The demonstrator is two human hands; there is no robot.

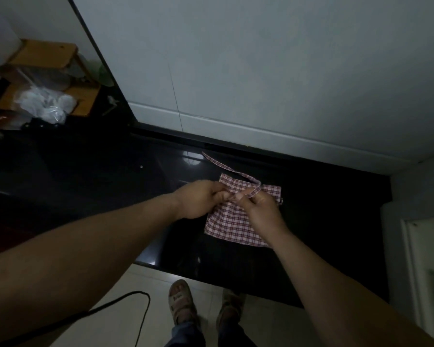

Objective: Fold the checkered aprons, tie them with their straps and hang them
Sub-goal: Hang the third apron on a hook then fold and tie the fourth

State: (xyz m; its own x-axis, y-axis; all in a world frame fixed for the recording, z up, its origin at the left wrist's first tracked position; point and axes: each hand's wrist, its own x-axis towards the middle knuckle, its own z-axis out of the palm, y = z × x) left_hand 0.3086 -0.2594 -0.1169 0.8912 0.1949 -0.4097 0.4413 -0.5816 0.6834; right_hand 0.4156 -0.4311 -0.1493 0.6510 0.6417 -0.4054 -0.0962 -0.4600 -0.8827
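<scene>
A red-and-white checkered apron (232, 224), folded into a small square, lies on the black glossy counter (110, 176) near its right end. Its strap (226, 167) runs up and left from the fold toward the wall. Over the apron's upper edge my left hand (201, 200) pinches a piece of the strap with curled fingers. My right hand (259, 205) pinches the strap right beside it, with a loop of strap over its fingers. The two hands nearly touch.
A white tiled wall (261, 71) stands behind the counter. At the far left a wooden rack (48, 61) holds dishes and a clear plastic bag (45, 103). Below the counter edge I see pale floor tiles, my sandalled feet (181, 304) and a black cable (140, 314).
</scene>
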